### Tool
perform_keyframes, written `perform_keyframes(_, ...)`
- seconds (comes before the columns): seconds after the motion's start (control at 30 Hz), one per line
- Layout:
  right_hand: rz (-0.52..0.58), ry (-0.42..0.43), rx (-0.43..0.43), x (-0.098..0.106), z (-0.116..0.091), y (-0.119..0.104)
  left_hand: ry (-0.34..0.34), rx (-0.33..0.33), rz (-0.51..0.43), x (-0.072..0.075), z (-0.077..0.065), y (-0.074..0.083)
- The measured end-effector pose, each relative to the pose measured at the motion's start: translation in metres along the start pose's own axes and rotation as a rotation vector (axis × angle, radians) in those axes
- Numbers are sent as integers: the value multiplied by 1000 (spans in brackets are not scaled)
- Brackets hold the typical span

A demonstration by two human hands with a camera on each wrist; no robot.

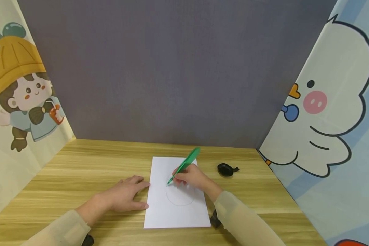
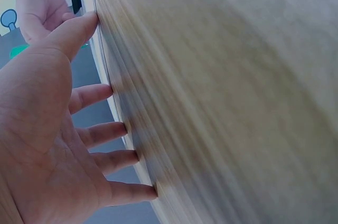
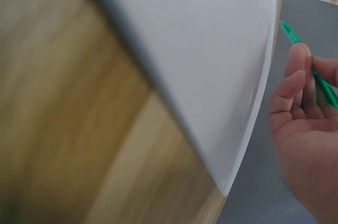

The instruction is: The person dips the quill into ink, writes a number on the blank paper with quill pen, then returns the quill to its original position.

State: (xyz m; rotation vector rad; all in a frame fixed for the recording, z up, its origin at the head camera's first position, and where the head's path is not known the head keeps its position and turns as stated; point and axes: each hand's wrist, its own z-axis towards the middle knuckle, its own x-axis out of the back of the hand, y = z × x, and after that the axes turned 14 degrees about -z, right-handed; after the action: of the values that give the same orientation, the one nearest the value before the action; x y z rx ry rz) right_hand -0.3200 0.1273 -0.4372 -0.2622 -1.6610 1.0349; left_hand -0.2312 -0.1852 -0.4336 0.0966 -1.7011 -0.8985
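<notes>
A white sheet of paper (image 1: pixel 156 217) lies on the wooden table, with a thin round pencil-like line (image 1: pixel 180 205) on it. My right hand (image 1: pixel 192 177) pinches a green pen (image 1: pixel 190 157) with a broad, leaf-like upper end. Its tip points down at the left side of the round line; whether it touches the paper I cannot tell. In the right wrist view the pen (image 3: pixel 291 33) runs between thumb and fingers. My left hand (image 1: pixel 124 194) rests beside the sheet, its thumb and a fingertip at the left edge. The left wrist view shows its fingers (image 2: pixel 108 160) spread, fingertips on the table.
A small black rounded object (image 1: pixel 226 169) with a short tail lies on the table right of the paper. Dark pieces show by both sleeves, one (image 1: pixel 215 219) near the paper's lower right corner. A grey panel (image 1: pixel 166 75) stands behind the table, with cartoon-printed walls at both sides.
</notes>
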Motion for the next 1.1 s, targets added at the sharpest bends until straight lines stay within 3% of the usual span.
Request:
perform_keyframes(0.27, 41, 45, -31, 20, -10, 18, -1, -3, -2, 1, 0, 2)
perform_keyframes(0.63, 3, 99, -121, 46, -41, 40, -5, -14, 3, 1, 0, 0)
perform_keyframes(1.1, -2, 141, -77, 63, -68, 59, -10, -6, -1, -1, 0, -1)
